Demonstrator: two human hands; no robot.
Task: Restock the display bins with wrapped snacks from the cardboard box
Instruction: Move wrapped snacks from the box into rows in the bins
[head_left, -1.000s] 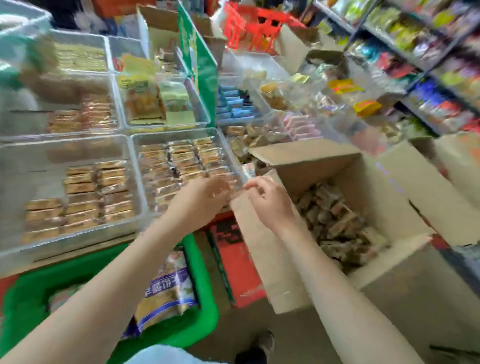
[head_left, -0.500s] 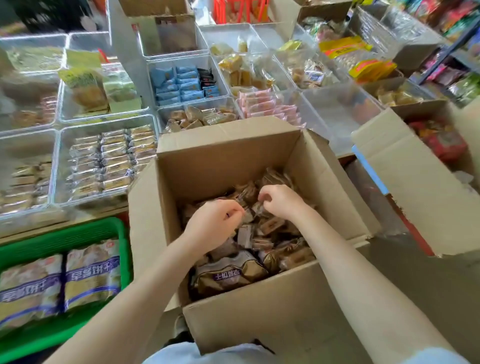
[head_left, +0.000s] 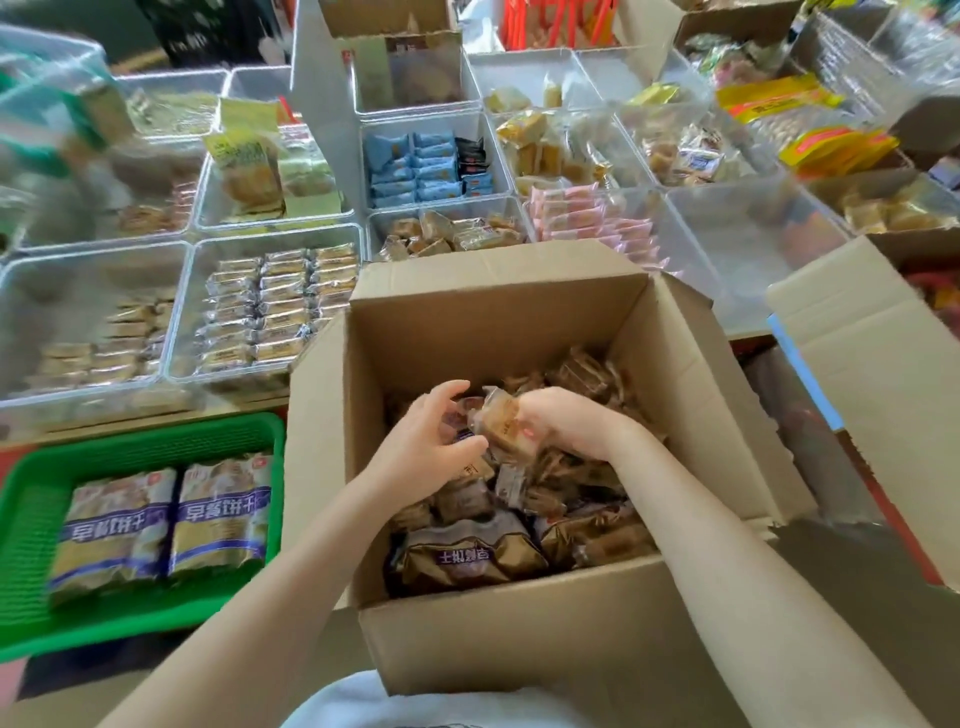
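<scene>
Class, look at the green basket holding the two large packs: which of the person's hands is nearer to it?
Left. The left hand is inside the cardboard box, on the side nearest the green basket; the right hand is farther right.

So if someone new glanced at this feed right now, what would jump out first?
Probably the open cardboard box front and centre, with the left hand and right hand gathering wrapped snacks inside it. Next, the green basket of larger packs at lower left, then the clear display bins behind.
</scene>
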